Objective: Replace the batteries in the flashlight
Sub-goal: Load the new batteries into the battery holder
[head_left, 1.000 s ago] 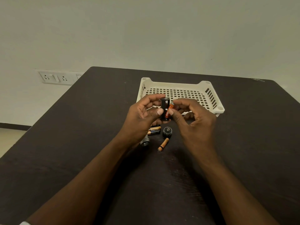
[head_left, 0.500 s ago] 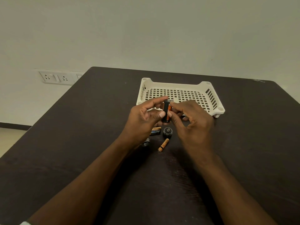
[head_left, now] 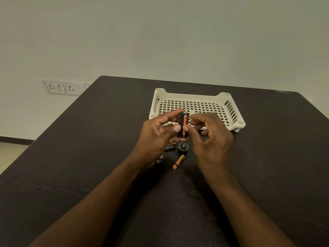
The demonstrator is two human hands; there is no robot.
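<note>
**Seating a fresh cell in the battery holder**

The left hand [head_left: 158,134] pinches a black battery holder [head_left: 181,124] upright between its forefinger on top and thumb below, raised off the dark table [head_left: 89,157]. An orange battery [head_left: 185,122] already sits in the holder's slot on the side facing the right hand [head_left: 210,138]. That hand's thumb tip rests against the battery's lower end; its other fingers are loosely curled and hold nothing else.

Below the two hands, on the table, lie the flashlight's end cap [head_left: 183,147], a loose orange battery [head_left: 178,162] nearer the person, and two more batteries [head_left: 170,147] partly under the left hand. A metal piece [head_left: 160,160] under the left wrist may be the flashlight body; too little shows to be sure. Beyond the hands stands a white perforated tray [head_left: 231,111].

The step looks like loading the holder. The next move probably calls for pressing this cell fully home against its spring, then turning the holder to an empty slot and picking up another battery, minding polarity.
</note>
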